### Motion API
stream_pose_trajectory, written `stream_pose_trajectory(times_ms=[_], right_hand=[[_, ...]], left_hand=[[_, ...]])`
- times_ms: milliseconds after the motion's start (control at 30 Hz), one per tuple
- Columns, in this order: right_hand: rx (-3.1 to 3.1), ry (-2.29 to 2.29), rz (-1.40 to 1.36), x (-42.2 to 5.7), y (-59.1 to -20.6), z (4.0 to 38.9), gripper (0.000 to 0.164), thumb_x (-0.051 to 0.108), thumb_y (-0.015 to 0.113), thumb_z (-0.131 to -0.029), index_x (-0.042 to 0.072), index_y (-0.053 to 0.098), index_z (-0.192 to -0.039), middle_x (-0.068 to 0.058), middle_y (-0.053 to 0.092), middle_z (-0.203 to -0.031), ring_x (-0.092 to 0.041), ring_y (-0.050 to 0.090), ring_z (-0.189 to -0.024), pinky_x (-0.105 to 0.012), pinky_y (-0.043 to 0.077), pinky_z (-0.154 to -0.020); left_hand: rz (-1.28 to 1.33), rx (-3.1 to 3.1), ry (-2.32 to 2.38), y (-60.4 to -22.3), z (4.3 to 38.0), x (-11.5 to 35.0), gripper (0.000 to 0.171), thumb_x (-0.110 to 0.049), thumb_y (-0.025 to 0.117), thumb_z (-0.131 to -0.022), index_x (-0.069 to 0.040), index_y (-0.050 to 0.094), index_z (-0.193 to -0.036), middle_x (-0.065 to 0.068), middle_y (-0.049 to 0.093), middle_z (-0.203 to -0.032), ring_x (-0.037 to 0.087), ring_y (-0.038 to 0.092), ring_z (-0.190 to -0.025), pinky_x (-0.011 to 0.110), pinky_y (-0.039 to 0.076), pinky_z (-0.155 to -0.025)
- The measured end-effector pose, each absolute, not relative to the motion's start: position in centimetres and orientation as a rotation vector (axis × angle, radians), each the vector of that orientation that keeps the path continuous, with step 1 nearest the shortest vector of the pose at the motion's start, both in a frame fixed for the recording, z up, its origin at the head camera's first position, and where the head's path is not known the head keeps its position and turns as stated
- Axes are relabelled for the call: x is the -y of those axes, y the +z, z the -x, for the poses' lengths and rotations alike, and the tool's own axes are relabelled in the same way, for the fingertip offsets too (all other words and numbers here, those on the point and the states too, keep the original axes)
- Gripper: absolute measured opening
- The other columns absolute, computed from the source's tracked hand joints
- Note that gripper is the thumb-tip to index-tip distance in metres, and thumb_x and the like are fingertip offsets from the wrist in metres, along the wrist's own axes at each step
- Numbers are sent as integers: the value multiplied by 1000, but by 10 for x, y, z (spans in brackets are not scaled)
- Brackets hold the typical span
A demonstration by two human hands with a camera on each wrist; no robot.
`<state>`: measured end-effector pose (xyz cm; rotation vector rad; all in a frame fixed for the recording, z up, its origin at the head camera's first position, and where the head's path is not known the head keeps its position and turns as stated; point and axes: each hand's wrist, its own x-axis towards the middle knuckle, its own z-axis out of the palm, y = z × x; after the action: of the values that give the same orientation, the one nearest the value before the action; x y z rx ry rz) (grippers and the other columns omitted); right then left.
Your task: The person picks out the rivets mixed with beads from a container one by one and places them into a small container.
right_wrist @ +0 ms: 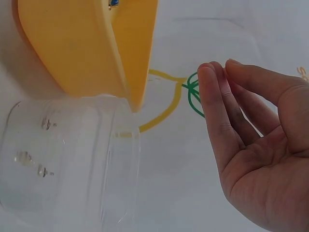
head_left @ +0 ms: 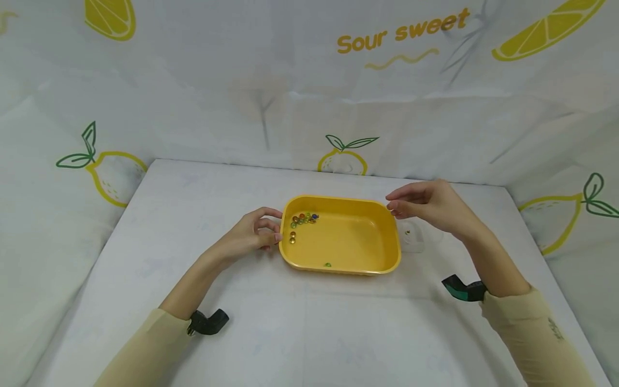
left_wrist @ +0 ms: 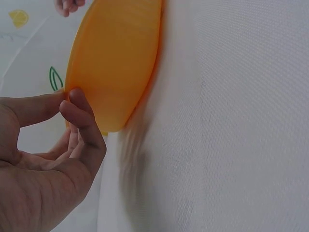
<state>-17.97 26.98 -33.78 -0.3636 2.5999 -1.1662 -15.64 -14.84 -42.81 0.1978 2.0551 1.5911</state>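
Note:
A yellow plastic basin (head_left: 348,236) stands on the table. Inside, several small glossy glass-like beads (head_left: 299,220) in green, amber and blue are gathered at its left end, and a green one (head_left: 328,264) lies by the near wall. My left hand (head_left: 256,230) pinches the basin's left rim between thumb and fingers; the left wrist view shows this hand (left_wrist: 58,145) at the rim up close. Over the far right corner hovers my right hand (head_left: 425,207). Its fingers are loosely bent with the tips close together, and nothing shows between them in the right wrist view (right_wrist: 256,121).
Beside the basin's right end sits a clear plastic box (right_wrist: 87,159) with a few tiny shiny pieces (right_wrist: 43,170) in it. A white cloth with lemon prints (head_left: 193,97) hangs behind the white table (head_left: 271,328). Each wrist carries a black camera (head_left: 208,322).

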Motion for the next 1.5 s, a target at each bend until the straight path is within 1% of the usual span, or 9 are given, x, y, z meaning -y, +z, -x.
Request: stream_pose_trajectory(times_ms=[233, 467, 567, 767, 867, 967, 1033, 1267, 1500], right_hand=[[-2565, -1193, 407, -258, -335, 183, 27, 15, 74, -104, 2, 76, -127, -21, 80, -120, -19, 83, -96, -27, 66, -84], [-2529, -1200, 431, -248, -332, 187, 27, 17, 76, -102, 3, 77, -125, -21, 81, -119, -21, 83, -98, -33, 67, -87], [-2495, -1226, 436, -244, -331, 189, 28, 17, 77, -102, 1, 77, -124, -23, 80, -118, -20, 83, -98, -34, 67, -88], [-2467, -1216, 429, -235, -334, 194, 31, 20, 78, -101, -1, 78, -123, -26, 79, -120, -9, 82, -95, -37, 67, -90], [-2461, -1204, 439, -230, -338, 197, 29, 18, 78, -101, -2, 78, -123, -27, 78, -120, -10, 81, -94, -38, 67, -89], [-2459, -1192, 453, -227, -342, 199, 27, 16, 78, -101, -1, 78, -121, -27, 78, -119, -11, 81, -93, -35, 68, -86], [-2453, -1184, 464, -224, -343, 201, 26, 16, 78, -101, -1, 79, -121, -26, 79, -118, -13, 82, -93, -35, 68, -86], [-2423, -1176, 513, -213, -347, 207, 24, 8, 76, -100, -4, 78, -121, -27, 79, -116, -36, 82, -101, -37, 68, -84], [-2406, -1167, 536, -203, -351, 212, 23, 5, 76, -100, -7, 77, -120, -26, 80, -113, -38, 82, -97, -42, 68, -85]], left_hand=[[-192, -2055, 1592, -427, 157, 149, 56, -12, 71, -99, -8, 48, -150, 10, 67, -113, 28, 65, -90, 31, 59, -80], [-190, -2056, 1585, -428, 157, 149, 57, -12, 71, -99, -9, 48, -151, 10, 68, -115, 27, 65, -90, 31, 60, -82], [-194, -2058, 1586, -428, 157, 149, 57, -12, 71, -99, -8, 48, -151, 11, 68, -115, 27, 65, -90, 31, 60, -82], [-186, -2061, 1580, -427, 157, 148, 56, -13, 71, -99, -9, 48, -151, 10, 67, -115, 28, 65, -91, 32, 60, -82], [-186, -2066, 1576, -426, 156, 148, 56, -14, 71, -100, -9, 48, -151, 10, 67, -114, 27, 65, -91, 32, 60, -83], [-190, -2061, 1581, -426, 157, 148, 56, -13, 70, -100, -9, 48, -151, 10, 67, -114, 27, 64, -91, 31, 59, -83], [-191, -2053, 1587, -426, 157, 148, 56, -12, 70, -100, -9, 48, -151, 10, 67, -114, 27, 64, -91, 30, 59, -82], [-189, -2058, 1590, -425, 157, 146, 55, -9, 68, -99, -8, 48, -150, 9, 67, -112, 27, 64, -90, 29, 58, -79], [-189, -2055, 1588, -426, 157, 147, 56, -11, 70, -99, -8, 48, -151, 10, 67, -114, 27, 64, -90, 29, 58, -79]])
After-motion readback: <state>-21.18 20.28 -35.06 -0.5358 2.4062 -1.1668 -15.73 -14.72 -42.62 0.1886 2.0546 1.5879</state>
